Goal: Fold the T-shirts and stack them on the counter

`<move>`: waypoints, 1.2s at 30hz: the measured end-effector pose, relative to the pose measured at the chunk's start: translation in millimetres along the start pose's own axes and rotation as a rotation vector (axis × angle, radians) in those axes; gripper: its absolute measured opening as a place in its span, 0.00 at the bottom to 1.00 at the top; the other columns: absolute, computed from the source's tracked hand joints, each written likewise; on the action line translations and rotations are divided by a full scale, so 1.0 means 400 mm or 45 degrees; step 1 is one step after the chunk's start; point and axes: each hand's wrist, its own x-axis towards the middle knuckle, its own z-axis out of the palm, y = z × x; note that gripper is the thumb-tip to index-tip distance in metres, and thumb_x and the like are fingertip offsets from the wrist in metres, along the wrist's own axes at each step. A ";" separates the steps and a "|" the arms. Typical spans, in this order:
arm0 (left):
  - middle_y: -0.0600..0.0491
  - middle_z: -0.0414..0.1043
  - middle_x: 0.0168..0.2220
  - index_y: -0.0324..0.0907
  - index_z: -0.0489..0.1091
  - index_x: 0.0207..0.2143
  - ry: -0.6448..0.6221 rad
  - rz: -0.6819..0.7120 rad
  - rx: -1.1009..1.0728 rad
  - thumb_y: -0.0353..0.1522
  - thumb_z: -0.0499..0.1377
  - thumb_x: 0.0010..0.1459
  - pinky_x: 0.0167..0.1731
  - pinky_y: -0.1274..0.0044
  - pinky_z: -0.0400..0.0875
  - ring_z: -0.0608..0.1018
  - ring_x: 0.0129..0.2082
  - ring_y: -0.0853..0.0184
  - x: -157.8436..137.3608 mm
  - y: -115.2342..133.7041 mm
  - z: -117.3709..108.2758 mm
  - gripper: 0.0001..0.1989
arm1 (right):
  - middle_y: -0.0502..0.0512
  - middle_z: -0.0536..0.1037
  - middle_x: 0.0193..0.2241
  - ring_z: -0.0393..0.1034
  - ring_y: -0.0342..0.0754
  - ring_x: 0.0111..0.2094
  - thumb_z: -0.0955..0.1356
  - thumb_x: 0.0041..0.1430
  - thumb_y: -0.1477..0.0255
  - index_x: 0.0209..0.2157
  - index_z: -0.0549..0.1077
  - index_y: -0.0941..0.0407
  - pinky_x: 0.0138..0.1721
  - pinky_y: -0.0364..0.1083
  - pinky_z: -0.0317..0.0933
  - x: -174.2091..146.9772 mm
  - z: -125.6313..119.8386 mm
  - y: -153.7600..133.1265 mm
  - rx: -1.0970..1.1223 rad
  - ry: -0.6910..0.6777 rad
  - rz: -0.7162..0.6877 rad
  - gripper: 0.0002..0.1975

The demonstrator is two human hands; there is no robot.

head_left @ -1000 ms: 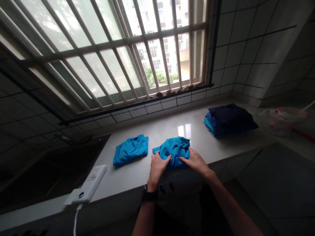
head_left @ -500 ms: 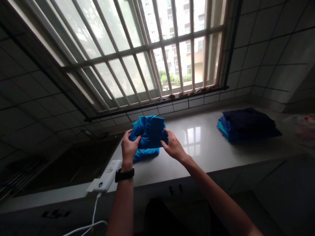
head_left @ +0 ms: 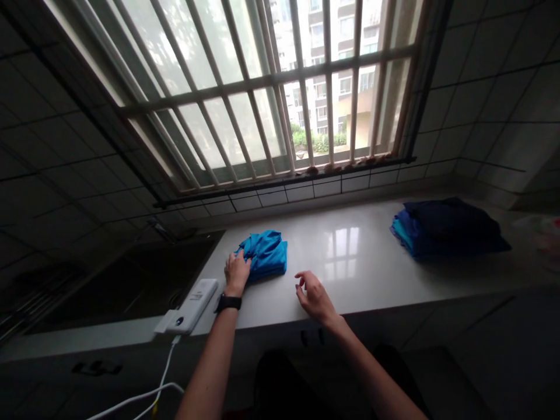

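Note:
A bright blue folded garment (head_left: 268, 254) lies in a small stack on the pale countertop (head_left: 271, 303). My left hand (head_left: 236, 271), with a dark watch on its wrist, rests on the stack's near left side, fingers spread over the fabric without gripping it. To the right of the stack, my right hand (head_left: 314, 296) hovers over the counter's front part. Its fingers are loosely bent, with a gap between thumb and forefinger and nothing in them.
A darker pile of folded clothes (head_left: 455, 228), navy over blue, sits on the counter's right. At left are a dark sink (head_left: 131, 280) and a white power strip (head_left: 195, 306) with a cable (head_left: 164, 373). A barred window (head_left: 280, 79) rises behind.
The blue garment, held up between both hands before, now lies on the stack. My right hand has let go and drawn back toward the counter's front edge; my left stays on the fabric.

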 end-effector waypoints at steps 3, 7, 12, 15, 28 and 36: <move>0.36 0.70 0.55 0.41 0.72 0.53 0.262 0.325 0.168 0.24 0.50 0.63 0.55 0.55 0.65 0.72 0.54 0.50 -0.089 0.051 0.015 0.20 | 0.53 0.69 0.32 0.69 0.50 0.35 0.62 0.62 0.77 0.43 0.68 0.55 0.42 0.50 0.66 -0.005 -0.004 0.000 -0.032 -0.012 -0.027 0.08; 0.44 0.74 0.48 0.44 0.73 0.48 0.061 0.980 0.196 0.20 0.50 0.62 0.53 0.65 0.67 0.75 0.48 0.58 -0.200 0.098 0.049 0.19 | 0.52 0.69 0.32 0.69 0.50 0.36 0.62 0.63 0.76 0.42 0.68 0.55 0.42 0.50 0.66 -0.012 -0.008 0.003 -0.046 -0.050 -0.063 0.08; 0.46 0.73 0.44 0.41 0.72 0.44 0.054 0.860 0.233 0.21 0.50 0.63 0.47 0.67 0.69 0.74 0.43 0.59 -0.225 0.109 0.062 0.14 | 0.52 0.70 0.30 0.70 0.49 0.34 0.62 0.63 0.76 0.42 0.68 0.54 0.40 0.49 0.67 -0.010 -0.005 -0.011 0.001 -0.052 -0.075 0.07; 0.46 0.72 0.43 0.42 0.71 0.44 0.048 0.840 0.239 0.21 0.51 0.63 0.46 0.68 0.68 0.73 0.43 0.59 -0.220 0.109 0.059 0.14 | 0.52 0.72 0.32 0.70 0.48 0.33 0.62 0.64 0.74 0.44 0.68 0.54 0.39 0.48 0.68 0.008 -0.067 -0.029 0.000 -0.010 -0.118 0.08; 0.47 0.71 0.43 0.41 0.67 0.46 -0.082 0.623 0.179 0.23 0.55 0.62 0.43 0.71 0.68 0.74 0.43 0.60 -0.222 0.111 0.074 0.11 | 0.83 0.71 0.51 0.70 0.67 0.46 0.75 0.55 0.59 0.53 0.76 0.60 0.38 0.59 0.58 0.196 -0.903 0.261 -1.539 0.013 0.787 0.28; 0.46 0.73 0.41 0.40 0.69 0.45 -0.041 0.536 -0.022 0.26 0.50 0.63 0.46 0.69 0.70 0.75 0.43 0.58 -0.202 0.080 0.097 0.12 | 0.71 0.76 0.51 0.73 0.53 0.47 0.67 0.66 0.71 0.50 0.78 0.64 0.44 0.46 0.59 0.239 -0.942 0.206 -1.488 -0.329 0.672 0.16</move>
